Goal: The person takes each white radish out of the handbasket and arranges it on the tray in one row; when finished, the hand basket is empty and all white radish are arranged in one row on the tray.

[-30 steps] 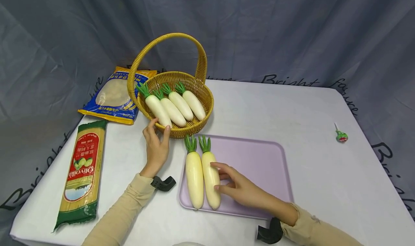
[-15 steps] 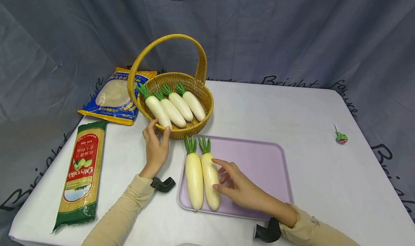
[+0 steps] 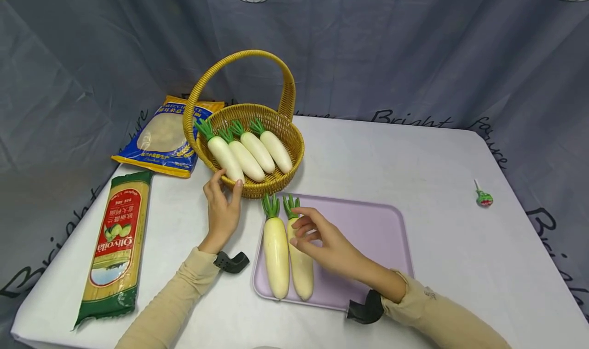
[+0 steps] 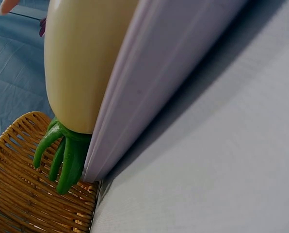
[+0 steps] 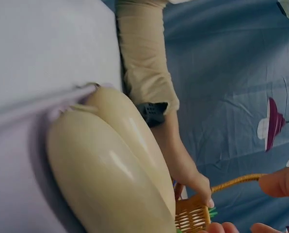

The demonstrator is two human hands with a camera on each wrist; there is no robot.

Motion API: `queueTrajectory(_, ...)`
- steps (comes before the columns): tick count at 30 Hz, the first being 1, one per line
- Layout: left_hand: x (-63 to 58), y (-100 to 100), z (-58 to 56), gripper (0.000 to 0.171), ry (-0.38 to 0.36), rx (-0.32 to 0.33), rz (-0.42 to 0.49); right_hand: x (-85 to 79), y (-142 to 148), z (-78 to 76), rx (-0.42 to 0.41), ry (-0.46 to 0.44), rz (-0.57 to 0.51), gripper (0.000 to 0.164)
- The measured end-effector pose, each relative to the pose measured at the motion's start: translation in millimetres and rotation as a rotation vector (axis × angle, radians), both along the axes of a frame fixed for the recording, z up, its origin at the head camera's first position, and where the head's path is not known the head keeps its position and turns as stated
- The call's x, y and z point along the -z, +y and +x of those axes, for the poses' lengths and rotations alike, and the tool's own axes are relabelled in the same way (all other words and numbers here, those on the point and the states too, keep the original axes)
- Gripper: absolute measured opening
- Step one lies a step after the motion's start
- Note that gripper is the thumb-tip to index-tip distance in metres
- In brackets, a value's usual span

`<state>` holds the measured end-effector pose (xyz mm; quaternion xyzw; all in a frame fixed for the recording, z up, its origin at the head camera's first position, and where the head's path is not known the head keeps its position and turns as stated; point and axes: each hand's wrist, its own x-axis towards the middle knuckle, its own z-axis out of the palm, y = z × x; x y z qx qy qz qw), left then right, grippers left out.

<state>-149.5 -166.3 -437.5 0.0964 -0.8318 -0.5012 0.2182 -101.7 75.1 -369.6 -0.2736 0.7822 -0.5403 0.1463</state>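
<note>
My left hand [image 3: 222,211] holds the near rim of a yellow wicker basket [image 3: 294,157], thumb and fingertips at its edge. Several white radishes [image 3: 250,157] with green tops lie side by side in that basket. Two larger, creamier radishes, a left one [image 3: 276,257] and a right one [image 3: 301,275], lie parallel on a lilac tray [image 3: 363,226]. Over the upper part of the right one hovers my right hand [image 3: 329,244], fingers loosely bent and thumb apart, nothing between them. In the right wrist view its thumb [image 5: 282,182] shows at the right edge, away from both radishes.
To the left lies a spaghetti pack [image 3: 117,241], and behind it a blue and yellow pasta bag [image 3: 161,134] next to the basket. A green-wrapped lollipop [image 3: 484,198] lies on the white tablecloth [image 3: 442,185] far right. Grey curtains [image 3: 368,47] hang behind the table.
My right hand has come off the right radish, moving up and left toward its green top. The left hand stays on the basket rim; the radishes have not moved.
</note>
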Motion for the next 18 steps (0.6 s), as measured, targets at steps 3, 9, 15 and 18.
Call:
queueTrajectory(3, 0.8, 0, 0.4, 0.051, -0.003, -0.003, -0.003, -4.8, -6, -10.4, 0.037, 0.004, -0.066, 0.046)
queueTrajectory(9, 2.2, 0, 1.3, 0.052, -0.014, -0.001, -0.013, -7.9, -18, -34.4, 0.120, 0.086, -0.158, 0.041)
queueTrajectory(15, 1.0, -2, 0.2, 0.052, 0.008, -0.002, -0.011, -3.5, -42, -72.4, 0.144, 0.160, -0.367, 0.037)
queueTrajectory(18, 1.3, -1, 0.2, 0.052, 0.000, 0.000, -0.009, -4.5, -51, -87.2, 0.135, 0.195, -0.387, 0.038)
